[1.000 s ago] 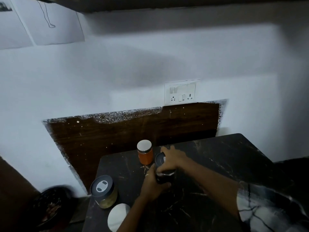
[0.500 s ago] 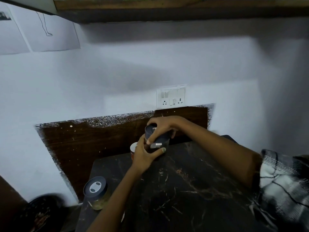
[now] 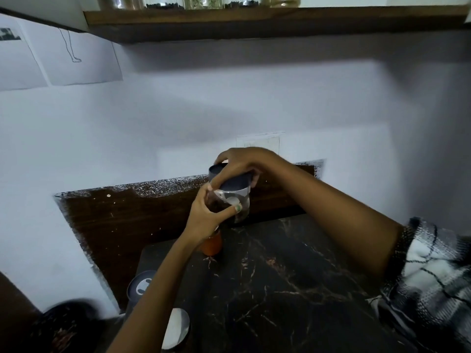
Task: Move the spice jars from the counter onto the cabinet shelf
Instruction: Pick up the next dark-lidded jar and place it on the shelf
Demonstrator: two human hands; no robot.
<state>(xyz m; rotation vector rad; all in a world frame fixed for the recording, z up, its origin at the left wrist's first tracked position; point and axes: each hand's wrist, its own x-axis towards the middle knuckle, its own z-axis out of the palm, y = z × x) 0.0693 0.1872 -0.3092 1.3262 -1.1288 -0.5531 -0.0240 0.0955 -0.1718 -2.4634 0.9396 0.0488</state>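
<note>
A glass jar with a dark lid (image 3: 235, 189) and dark contents is held in the air above the black marble counter (image 3: 280, 289). My right hand (image 3: 242, 164) grips its lid from above, and my left hand (image 3: 207, 215) holds its body from the left. An orange jar (image 3: 211, 244) stands on the counter just below my left wrist, partly hidden. A grey-lidded jar (image 3: 140, 287) and a white-lidded jar (image 3: 178, 327) stand near the counter's front left, behind my left forearm. The wooden cabinet shelf (image 3: 254, 19) runs along the top with several jars (image 3: 165, 1) on it.
A white wall with a switch plate (image 3: 265, 143) rises behind the counter, above a dark wooden panel (image 3: 122, 217). Papers (image 3: 63, 57) hang at the upper left. A dark bowl (image 3: 66, 327) sits at the lower left beside the counter.
Both hands have lifted the dark-lidded jar off the counter and carried it upward. My view has tilted up, bringing the shelf and its jars into sight.
</note>
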